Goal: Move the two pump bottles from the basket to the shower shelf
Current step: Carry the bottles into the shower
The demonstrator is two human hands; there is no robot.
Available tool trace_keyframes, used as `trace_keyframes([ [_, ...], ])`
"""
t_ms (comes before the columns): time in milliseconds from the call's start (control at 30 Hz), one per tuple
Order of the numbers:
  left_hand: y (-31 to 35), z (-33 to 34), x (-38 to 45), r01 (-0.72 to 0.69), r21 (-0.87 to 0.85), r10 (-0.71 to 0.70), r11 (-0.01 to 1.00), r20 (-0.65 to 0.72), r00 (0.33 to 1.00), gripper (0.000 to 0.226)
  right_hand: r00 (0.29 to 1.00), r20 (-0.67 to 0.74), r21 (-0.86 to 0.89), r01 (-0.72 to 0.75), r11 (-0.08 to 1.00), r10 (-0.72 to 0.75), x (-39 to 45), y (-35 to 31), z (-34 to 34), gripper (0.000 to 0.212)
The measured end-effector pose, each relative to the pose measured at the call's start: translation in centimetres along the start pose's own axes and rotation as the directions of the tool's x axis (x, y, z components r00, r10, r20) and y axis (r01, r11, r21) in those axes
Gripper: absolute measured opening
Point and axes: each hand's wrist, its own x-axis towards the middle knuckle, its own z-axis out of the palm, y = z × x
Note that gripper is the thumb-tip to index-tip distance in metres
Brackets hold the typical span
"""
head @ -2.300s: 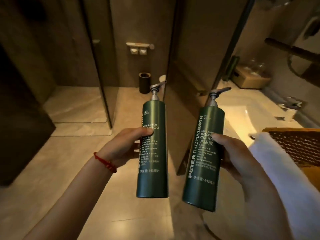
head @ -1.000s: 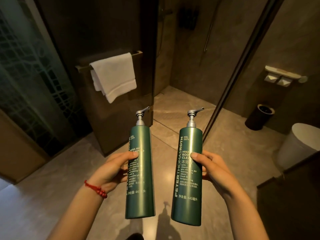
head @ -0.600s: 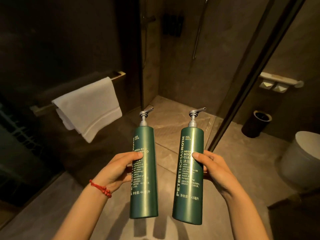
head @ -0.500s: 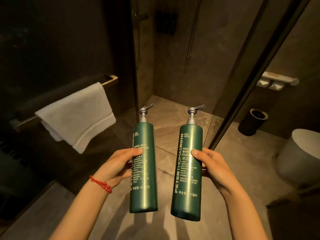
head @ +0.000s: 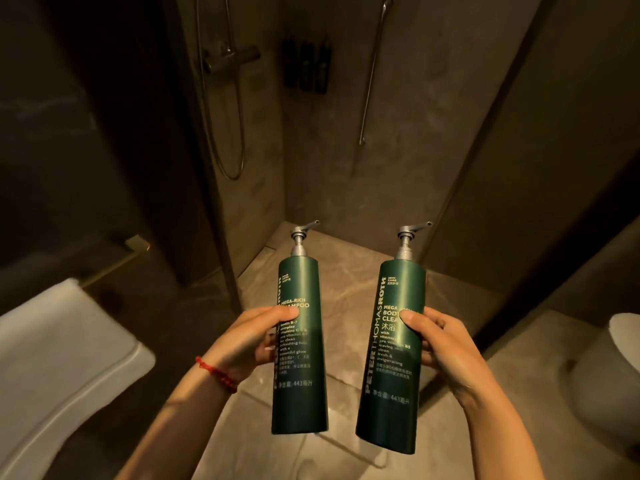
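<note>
I hold two tall dark green pump bottles upright in front of me, each with a silver pump head. My left hand (head: 244,339), with a red bracelet at the wrist, grips the shampoo bottle (head: 300,355) at mid-height. My right hand (head: 441,344) grips the body cleanser bottle (head: 393,362) the same way. Both bottles hang in the air above the floor at the shower entrance. On the shower's back wall, a dark holder (head: 306,65) carries several dark bottles, dim and hard to make out. The basket is out of view.
A white towel (head: 59,362) hangs on a rail at the lower left. The shower's glass door frame (head: 214,161) stands on the left, a dark frame edge (head: 485,133) on the right. A shower hose (head: 221,109) and mixer hang inside. A white toilet (head: 613,372) sits at the right.
The view has advanced toward the shower: the stall now fills the frame, the towel has slid to the lower left, and the bin and paper holder have left view. Both hands hold the bottles as before.
</note>
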Motion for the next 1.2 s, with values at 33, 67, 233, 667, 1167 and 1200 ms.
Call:
trace_keyframes([
  [33, 1.3, 0.3, 1.8, -0.003, 0.011, 0.003, 1.000, 0.010, 1.000, 0.052, 1.000, 0.000, -0.003, 0.007, 1.000, -0.007, 2.1, -0.9, -0.8, 0.045],
  [67, 2.7, 0.5, 3.5, 0.001, 0.018, -0.002, 1.000, 0.019, 1.000, 0.060, 1.000, 0.001, -0.007, 0.011, 1.000, -0.011, 4.1, -1.8, -1.4, 0.045],
  [233, 8.3, 1.7, 11.6, 0.004, -0.033, -0.003, 0.999, 0.022, 1.000, 0.049, 1.000, -0.012, -0.007, 0.001, 1.000, -0.001, 12.9, -4.7, -3.8, 0.046],
  [667, 19.5, 2.3, 37.6, -0.036, 0.050, 0.030, 0.998, 0.115, 0.993, 0.025, 0.990, -0.139, 0.024, 0.020, 1.000, -0.016, 36.3, -8.9, -9.4, 0.034],
  [1167, 33.1, -3.7, 55.7, -0.127, 0.011, 0.127, 0.992, 0.018, 0.992, 0.036, 0.999, -0.009, -0.007, 0.041, 0.999, -0.041, 61.8, -17.4, -8.1, 0.032],
  [1200, 33.5, -4.6, 56.2, -0.128, 0.018, 0.128, 0.992, -0.017, 0.992, 0.042, 0.999, 0.018, -0.013, 0.039, 0.999, -0.039, 63.3, -17.8, -7.5, 0.030],
])
